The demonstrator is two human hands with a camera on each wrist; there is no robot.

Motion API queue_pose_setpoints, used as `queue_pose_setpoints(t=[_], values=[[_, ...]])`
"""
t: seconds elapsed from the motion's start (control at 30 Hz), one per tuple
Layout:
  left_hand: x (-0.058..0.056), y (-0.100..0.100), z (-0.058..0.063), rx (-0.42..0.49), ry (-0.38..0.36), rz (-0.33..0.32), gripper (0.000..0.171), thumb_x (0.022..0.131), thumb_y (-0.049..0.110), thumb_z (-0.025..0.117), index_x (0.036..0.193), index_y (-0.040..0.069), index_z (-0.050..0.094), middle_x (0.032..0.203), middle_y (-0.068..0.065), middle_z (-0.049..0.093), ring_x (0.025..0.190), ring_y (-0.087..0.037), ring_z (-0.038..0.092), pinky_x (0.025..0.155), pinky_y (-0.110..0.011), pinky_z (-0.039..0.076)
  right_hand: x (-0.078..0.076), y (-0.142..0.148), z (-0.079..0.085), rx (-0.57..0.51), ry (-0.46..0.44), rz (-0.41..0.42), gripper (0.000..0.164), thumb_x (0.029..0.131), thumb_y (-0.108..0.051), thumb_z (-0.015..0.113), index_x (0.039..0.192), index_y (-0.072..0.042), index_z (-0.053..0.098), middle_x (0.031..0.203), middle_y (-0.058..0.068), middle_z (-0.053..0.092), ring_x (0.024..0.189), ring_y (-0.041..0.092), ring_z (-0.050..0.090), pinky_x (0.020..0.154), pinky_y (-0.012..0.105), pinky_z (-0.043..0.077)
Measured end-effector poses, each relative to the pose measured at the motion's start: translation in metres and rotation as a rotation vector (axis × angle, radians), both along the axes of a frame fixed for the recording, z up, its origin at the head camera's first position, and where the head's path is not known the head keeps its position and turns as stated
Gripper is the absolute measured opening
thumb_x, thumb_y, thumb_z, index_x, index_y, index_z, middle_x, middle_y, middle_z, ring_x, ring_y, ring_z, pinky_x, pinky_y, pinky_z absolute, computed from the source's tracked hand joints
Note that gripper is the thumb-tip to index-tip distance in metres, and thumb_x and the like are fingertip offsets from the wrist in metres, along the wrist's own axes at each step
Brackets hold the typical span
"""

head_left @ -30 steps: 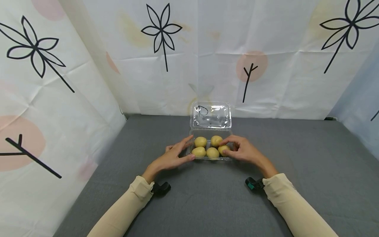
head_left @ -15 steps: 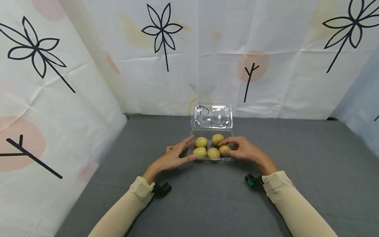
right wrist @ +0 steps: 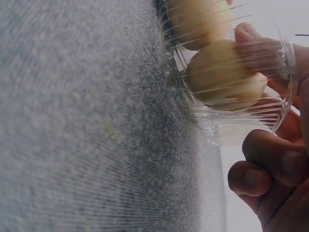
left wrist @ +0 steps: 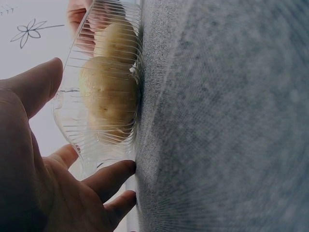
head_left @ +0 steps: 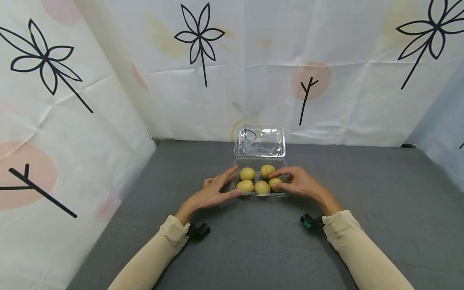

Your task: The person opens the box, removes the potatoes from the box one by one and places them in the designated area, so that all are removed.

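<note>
A clear plastic clamshell box (head_left: pixel 280 162) sits on the grey cloth, its lid (head_left: pixel 260 141) raised at the back. Several yellow potatoes lie inside, including a front-left one (head_left: pixel 245 186) and a back-right one (head_left: pixel 267 170). My left hand (head_left: pixel 207 195) touches the box's left side with spread, fairly straight fingers; the left wrist view shows a potato (left wrist: pixel 107 92) behind the ribbed wall. At the right end, my right hand (head_left: pixel 301 183) reaches over the rim and holds the right-hand potato (right wrist: pixel 217 72) between thumb and fingers. Its ring and little fingers curl outside the box.
Grey cloth (head_left: pixel 246 249) covers the table around the box. A white printed curtain (head_left: pixel 268 96) hangs behind the table's far edge, with more fabric at both sides. A black band with a device (head_left: pixel 198 231) is on each wrist.
The head view has shifted very slightly. Both hands keep their places at the box, and the potatoes lie as before.
</note>
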State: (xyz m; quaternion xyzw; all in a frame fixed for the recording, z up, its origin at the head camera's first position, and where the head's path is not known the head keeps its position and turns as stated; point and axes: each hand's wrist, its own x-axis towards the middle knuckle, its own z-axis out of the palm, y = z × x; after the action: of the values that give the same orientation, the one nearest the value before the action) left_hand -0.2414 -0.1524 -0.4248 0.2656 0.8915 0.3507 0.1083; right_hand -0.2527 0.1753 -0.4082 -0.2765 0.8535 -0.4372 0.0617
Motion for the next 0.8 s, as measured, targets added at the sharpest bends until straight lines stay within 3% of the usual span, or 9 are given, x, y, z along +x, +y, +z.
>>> queue_pose_setpoints(t=[0.33, 0.57, 0.8], values=[[0.0, 0.0, 0.001, -0.011, 0.005, 0.004, 0.082, 0.1, 0.059, 0.055, 0.165, 0.036, 0.011, 0.164, -0.002, 0.039, 0.155, -0.027, 0.027, 0.108, -0.056, 0.015, 0.01, 0.002, -0.004, -0.146, 0.123, -0.077, 0.028, 0.092, -0.011, 0.076, 0.119, -0.003, 0.074, 0.116, 0.022, 0.073, 0.046, -0.002, 0.029, 0.045, 0.022, 0.032], [0.001, 0.0, 0.001, -0.011, 0.0, 0.009, 0.082, 0.1, 0.059, 0.055, 0.165, 0.036, 0.011, 0.164, 0.0, 0.038, 0.155, -0.026, 0.026, 0.11, -0.056, 0.014, 0.016, 0.003, -0.002, -0.253, 0.095, -0.099, 0.03, 0.091, -0.004, 0.076, 0.121, 0.0, 0.073, 0.119, 0.024, 0.072, 0.045, -0.001, 0.034, 0.045, 0.022, 0.033], [0.0, 0.001, 0.0, -0.011, 0.002, 0.011, 0.082, 0.099, 0.058, 0.056, 0.165, 0.036, 0.011, 0.163, 0.0, 0.039, 0.155, -0.025, 0.026, 0.109, -0.055, 0.014, 0.022, 0.001, 0.001, -0.258, 0.107, -0.106, 0.029, 0.092, -0.006, 0.075, 0.122, -0.004, 0.074, 0.12, 0.021, 0.072, 0.048, 0.0, 0.031, 0.046, 0.023, 0.032]])
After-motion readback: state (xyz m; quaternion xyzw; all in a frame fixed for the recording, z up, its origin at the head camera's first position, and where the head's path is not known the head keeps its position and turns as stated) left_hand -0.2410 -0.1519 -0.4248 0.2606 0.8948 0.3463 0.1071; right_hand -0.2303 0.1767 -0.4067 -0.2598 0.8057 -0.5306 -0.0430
